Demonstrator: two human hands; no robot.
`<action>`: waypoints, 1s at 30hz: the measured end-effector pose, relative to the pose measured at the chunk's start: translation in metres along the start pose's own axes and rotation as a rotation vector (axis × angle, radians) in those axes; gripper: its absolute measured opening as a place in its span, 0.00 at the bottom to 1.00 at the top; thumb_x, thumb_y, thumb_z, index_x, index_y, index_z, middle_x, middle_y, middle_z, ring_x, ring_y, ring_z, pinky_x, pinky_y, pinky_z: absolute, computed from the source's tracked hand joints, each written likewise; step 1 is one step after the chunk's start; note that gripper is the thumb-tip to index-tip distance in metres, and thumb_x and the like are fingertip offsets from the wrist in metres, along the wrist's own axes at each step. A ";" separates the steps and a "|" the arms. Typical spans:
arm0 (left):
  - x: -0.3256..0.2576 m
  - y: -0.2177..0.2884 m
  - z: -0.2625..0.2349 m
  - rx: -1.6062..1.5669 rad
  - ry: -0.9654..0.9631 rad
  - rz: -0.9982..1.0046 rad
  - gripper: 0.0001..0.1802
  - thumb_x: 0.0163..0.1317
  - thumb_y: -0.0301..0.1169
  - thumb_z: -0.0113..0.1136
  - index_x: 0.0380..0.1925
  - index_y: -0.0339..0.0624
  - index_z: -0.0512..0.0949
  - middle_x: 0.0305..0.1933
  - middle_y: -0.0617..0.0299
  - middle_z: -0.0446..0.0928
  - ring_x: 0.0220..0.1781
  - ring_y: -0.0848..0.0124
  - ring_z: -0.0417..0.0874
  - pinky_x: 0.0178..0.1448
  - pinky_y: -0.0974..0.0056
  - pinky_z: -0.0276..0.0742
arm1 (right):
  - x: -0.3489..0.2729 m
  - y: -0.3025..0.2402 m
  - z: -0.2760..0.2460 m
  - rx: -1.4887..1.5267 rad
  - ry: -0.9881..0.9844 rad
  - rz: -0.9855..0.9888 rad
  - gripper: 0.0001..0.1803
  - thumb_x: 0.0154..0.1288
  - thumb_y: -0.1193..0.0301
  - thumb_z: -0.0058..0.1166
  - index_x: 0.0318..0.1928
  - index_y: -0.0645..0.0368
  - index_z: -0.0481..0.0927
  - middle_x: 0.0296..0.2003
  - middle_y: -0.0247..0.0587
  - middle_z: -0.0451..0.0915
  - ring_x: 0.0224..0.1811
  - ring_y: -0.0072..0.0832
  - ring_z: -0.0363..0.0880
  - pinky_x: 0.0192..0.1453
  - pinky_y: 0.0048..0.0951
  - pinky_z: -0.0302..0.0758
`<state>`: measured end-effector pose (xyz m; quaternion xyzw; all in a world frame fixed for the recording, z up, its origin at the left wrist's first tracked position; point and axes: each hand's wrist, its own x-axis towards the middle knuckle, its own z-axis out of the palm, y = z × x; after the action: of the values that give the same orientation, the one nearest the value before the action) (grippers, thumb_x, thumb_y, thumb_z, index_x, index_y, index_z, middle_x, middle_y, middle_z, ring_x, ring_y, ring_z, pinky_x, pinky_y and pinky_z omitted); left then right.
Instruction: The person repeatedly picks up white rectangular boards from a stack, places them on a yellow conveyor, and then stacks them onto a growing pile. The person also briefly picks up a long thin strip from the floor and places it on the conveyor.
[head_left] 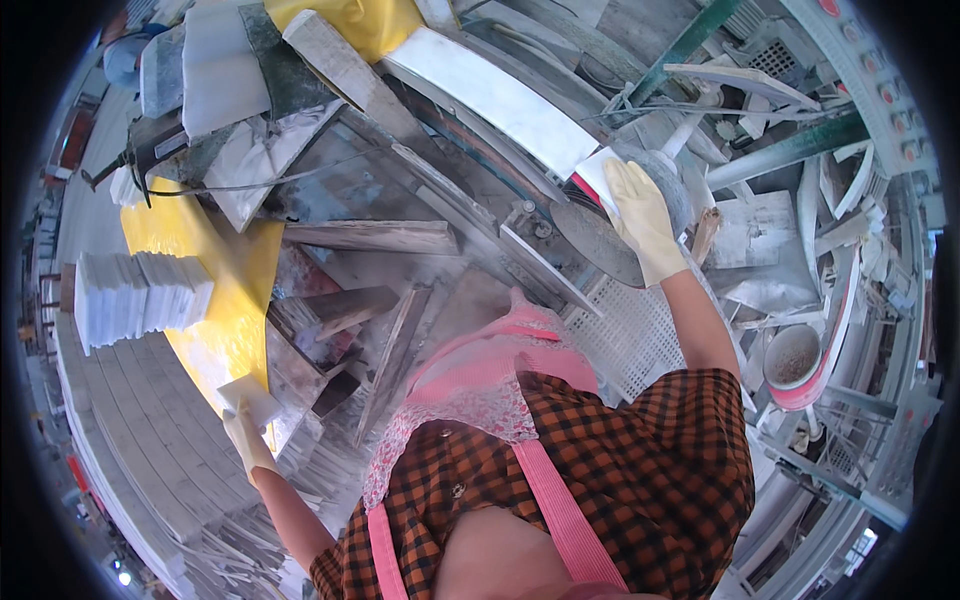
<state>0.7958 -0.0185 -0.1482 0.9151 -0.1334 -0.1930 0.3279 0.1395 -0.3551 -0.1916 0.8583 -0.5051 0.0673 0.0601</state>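
Observation:
My left hand [246, 442], in a cream rubber glove, is out at the lower left. Its fingers close on the near edge of a small white square tile [250, 399], just above yellow sheeting [190, 245]. At the upper right my right hand [640, 215], gloved alike, grips another white tile [597, 176] by its right side. That tile lies at the end of a long white strip [500, 92], with a red edge showing below it. Part of the tile is hidden under my fingers. A dark rounded plate [600, 243] sits just below this hand.
Stacked white tiles [140, 298] stand left on the yellow sheeting. Wooden boards [375, 236] and stone offcuts lie between my arms. A perforated panel [628, 325] is by my right forearm. Right of it are a bucket [793, 357] and green metal bars [790, 150]. A button panel [885, 90] stands upper right.

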 end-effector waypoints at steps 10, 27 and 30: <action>0.009 -0.020 -0.002 -0.089 0.026 0.071 0.22 0.69 0.41 0.59 0.54 0.34 0.78 0.40 0.58 0.82 0.35 0.68 0.83 0.31 0.63 0.75 | 0.068 -0.017 0.023 -0.101 0.113 -0.253 0.36 0.62 0.69 0.57 0.71 0.66 0.67 0.70 0.54 0.71 0.74 0.41 0.68 0.80 0.48 0.60; -0.015 0.021 -0.013 0.023 -0.046 -0.010 0.32 0.67 0.45 0.55 0.55 0.19 0.74 0.42 0.39 0.84 0.33 0.56 0.90 0.30 0.59 0.85 | 0.105 -0.288 -0.054 1.507 -0.207 -0.052 0.21 0.75 0.61 0.58 0.56 0.67 0.81 0.48 0.40 0.83 0.49 0.27 0.80 0.58 0.31 0.74; -0.011 0.027 -0.016 0.006 0.006 0.025 0.33 0.67 0.45 0.55 0.54 0.19 0.75 0.43 0.38 0.84 0.34 0.55 0.90 0.30 0.58 0.87 | 0.086 -0.432 -0.061 1.521 -0.291 -0.030 0.26 0.75 0.60 0.58 0.63 0.67 0.75 0.59 0.43 0.77 0.59 0.26 0.75 0.66 0.31 0.70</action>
<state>0.7901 -0.0260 -0.1164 0.9150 -0.1443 -0.1857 0.3278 0.5560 -0.2099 -0.1320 0.6705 -0.3112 0.2814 -0.6119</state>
